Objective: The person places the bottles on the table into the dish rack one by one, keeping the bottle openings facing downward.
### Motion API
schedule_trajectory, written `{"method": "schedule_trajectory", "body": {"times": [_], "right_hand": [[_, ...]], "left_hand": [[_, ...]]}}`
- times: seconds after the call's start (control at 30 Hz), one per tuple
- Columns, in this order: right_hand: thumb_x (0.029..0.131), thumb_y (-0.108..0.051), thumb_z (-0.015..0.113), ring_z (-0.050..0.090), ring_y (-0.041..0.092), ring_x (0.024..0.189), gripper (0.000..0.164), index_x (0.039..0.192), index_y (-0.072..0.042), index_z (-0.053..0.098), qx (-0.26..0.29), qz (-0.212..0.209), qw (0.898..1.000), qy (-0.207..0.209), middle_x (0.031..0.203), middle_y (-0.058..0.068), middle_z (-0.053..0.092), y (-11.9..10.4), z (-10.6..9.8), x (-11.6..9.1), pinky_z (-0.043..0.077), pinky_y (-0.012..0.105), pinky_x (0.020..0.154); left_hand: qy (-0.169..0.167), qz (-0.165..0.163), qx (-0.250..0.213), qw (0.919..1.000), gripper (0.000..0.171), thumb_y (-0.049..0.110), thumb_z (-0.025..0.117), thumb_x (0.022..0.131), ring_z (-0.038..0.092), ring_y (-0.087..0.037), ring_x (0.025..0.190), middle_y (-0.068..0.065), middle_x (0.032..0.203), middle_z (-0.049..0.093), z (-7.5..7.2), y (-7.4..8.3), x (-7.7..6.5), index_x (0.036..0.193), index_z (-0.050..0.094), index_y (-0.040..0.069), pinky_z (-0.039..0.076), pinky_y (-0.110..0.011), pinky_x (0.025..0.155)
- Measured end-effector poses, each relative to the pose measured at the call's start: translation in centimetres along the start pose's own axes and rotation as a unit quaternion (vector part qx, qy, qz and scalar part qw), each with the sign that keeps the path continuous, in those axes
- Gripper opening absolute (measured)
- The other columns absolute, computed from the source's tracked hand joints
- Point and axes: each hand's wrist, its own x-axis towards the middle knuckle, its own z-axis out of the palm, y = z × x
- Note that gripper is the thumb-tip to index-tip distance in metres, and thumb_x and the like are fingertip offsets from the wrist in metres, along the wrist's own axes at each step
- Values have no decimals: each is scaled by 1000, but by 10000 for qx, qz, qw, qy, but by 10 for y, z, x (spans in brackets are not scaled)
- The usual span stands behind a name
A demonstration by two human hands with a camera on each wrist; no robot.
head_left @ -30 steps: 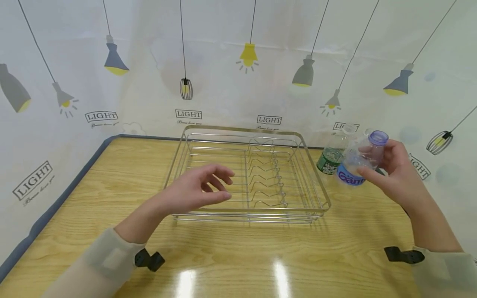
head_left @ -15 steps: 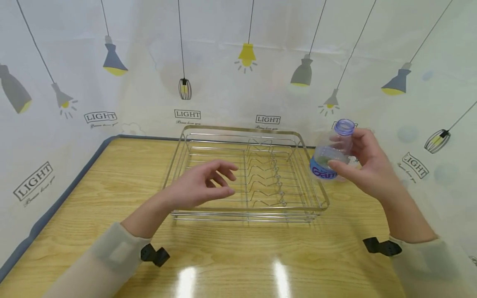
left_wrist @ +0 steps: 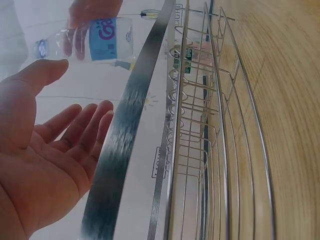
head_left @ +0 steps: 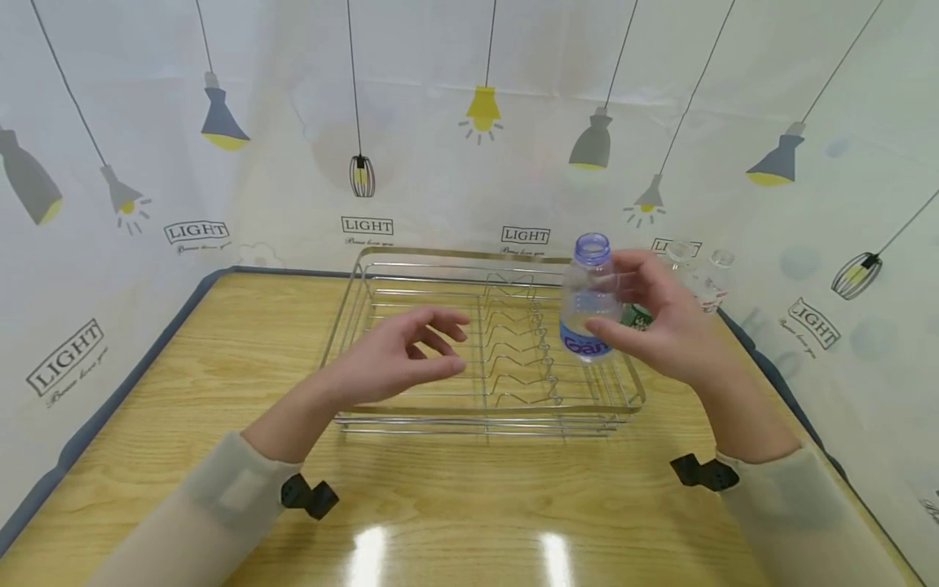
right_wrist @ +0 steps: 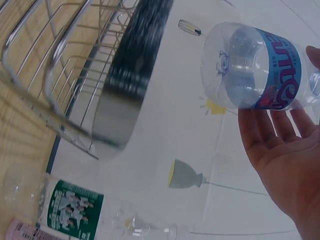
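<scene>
My right hand [head_left: 663, 326] grips a clear plastic bottle [head_left: 589, 297] with a blue label and a purple, uncapped neck. The bottle is upright, held above the right side of a metal wire dish rack [head_left: 487, 412]. In the right wrist view, my fingers and thumb lie around the bottle [right_wrist: 285, 75] near its label and shoulder. My left hand [head_left: 396, 355] hovers over the rack's left half, fingers loosely bent, with nothing in it. From the left wrist, my left palm [left_wrist: 45, 155] shows beside the rack's flat metal rim [left_wrist: 125, 130].
Behind my right hand stand a bottle with a green label [right_wrist: 75, 210] and another clear bottle [head_left: 711, 281], partly hidden. A bottle with a pink label [right_wrist: 30, 231] shows at the right wrist view's corner. Behind the wooden table [head_left: 455, 497] hangs a lamp-printed sheet [head_left: 440, 122].
My right hand has carried the blue-labelled bottle leftward, from beside the other bottles to above the rack's right side. The left hand has shifted slightly right.
</scene>
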Motion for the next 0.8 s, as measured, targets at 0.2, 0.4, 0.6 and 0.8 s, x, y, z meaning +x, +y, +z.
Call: {"method": "schedule_trajectory", "body": {"times": [0.2, 0.4, 0.6, 0.8], "right_hand": [[92, 2, 83, 65, 15, 117, 72, 156, -7, 52, -148, -218, 9994, -218, 139, 12, 60, -3, 16, 10, 55, 15, 101], [91, 1, 85, 66, 25, 122, 65, 147, -2, 52, -10, -140, 9994, -315, 141, 12, 62, -9, 32, 19, 52, 15, 104], [90, -2, 88, 71, 28, 118, 62, 143, -4, 56, 160, -226, 9979, -584, 133, 11, 65, -17, 48, 28, 56, 19, 100], [90, -2, 89, 72, 25, 116, 61, 143, -3, 59, 161, -684, 9941, -823, 133, 13, 65, -20, 61, 32, 59, 25, 100]], "left_hand": [[146, 89, -33, 9998, 51, 29, 79, 103, 70, -22, 125, -2, 142, 68, -2, 2, 4, 150, 62, 19, 61, -43, 103], [233, 8, -251, 9994, 53, 28, 79, 103, 69, -23, 128, -3, 144, 68, -5, 3, 6, 152, 61, 19, 60, -46, 106], [256, -104, -696, 9972, 56, 27, 80, 102, 67, -25, 131, -3, 145, 66, -6, 6, 10, 154, 59, 20, 59, -48, 109], [231, -48, -979, 9949, 50, 20, 81, 102, 67, -28, 130, -6, 144, 65, -4, 9, 12, 147, 60, 12, 63, -43, 104]]}}
